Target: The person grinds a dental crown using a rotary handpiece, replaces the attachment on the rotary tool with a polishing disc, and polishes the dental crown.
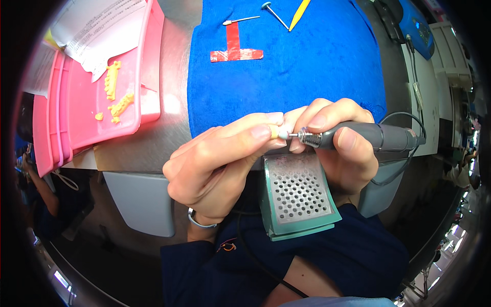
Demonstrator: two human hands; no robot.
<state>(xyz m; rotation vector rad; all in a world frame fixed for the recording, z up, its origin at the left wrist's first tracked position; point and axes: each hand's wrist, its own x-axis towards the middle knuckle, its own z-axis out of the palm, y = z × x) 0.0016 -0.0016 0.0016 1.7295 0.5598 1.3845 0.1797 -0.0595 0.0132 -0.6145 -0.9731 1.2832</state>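
Observation:
My left hand [215,158] pinches a small pale yellow piece [274,132] between thumb and fingertips; its shape is mostly hidden. In my right hand [353,166] lies a dark grey rotary handpiece [365,134], pointing left, with fingers and thumb wrapped round its front end. A thin metal shank runs from its collet to a small pale tip [283,135] at the yellow piece. Whether the tip touches it I cannot tell. Both hands meet above a green-framed suction inlet [302,226] with a perforated metal plate.
A blue towel [317,77] bears red tape [236,53], a bur [244,20], a disc on a shank [276,16] and a yellow stick [299,14]. Left stands a pink tray [147,56] with papers and orange-yellow tooth-shaped pieces [111,81]. A cord [420,123] trails from the handpiece.

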